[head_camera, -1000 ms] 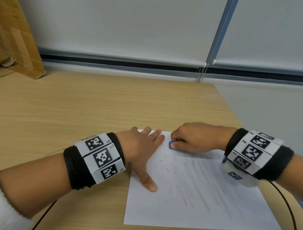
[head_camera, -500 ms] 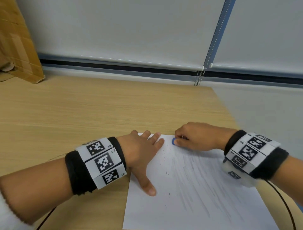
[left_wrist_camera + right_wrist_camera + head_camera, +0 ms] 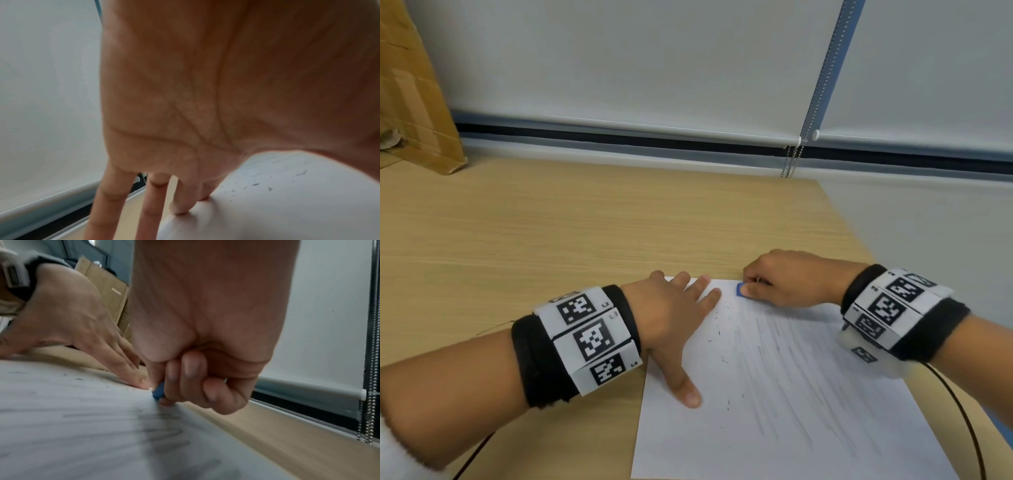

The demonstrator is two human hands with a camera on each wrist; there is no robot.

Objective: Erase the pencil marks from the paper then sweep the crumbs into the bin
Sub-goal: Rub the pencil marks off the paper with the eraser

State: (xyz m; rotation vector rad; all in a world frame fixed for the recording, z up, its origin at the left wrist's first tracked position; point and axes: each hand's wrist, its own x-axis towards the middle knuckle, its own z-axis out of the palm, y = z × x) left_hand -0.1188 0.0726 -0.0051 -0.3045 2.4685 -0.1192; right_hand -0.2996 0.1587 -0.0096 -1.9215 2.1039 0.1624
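A white sheet of paper (image 3: pixel 784 411) with grey pencil strokes lies on the wooden desk (image 3: pixel 585 233). My left hand (image 3: pixel 674 315) lies flat with spread fingers on the sheet's left edge and pins it down; in the left wrist view its fingertips (image 3: pixel 180 209) press the paper (image 3: pixel 287 211). My right hand (image 3: pixel 784 281) pinches a small blue eraser (image 3: pixel 739 290) against the sheet's far edge. The right wrist view shows the eraser (image 3: pixel 158 391) under my curled fingers (image 3: pixel 191 379), touching the paper (image 3: pixel 72 426). Small dark eraser crumbs (image 3: pixel 719 329) are scattered near my left hand.
A cardboard box (image 3: pixel 410 102) leans at the far left of the desk. White roller blinds (image 3: pixel 654 68) with a bead chain (image 3: pixel 791 161) hang behind the desk. The desk's right edge (image 3: pixel 859 240) runs close to the paper. Cables trail from both wristbands. No bin is in view.
My right hand has slid the eraser away from me, from the upper part of the sheet to its far edge. The left hand has stayed flat on the paper.
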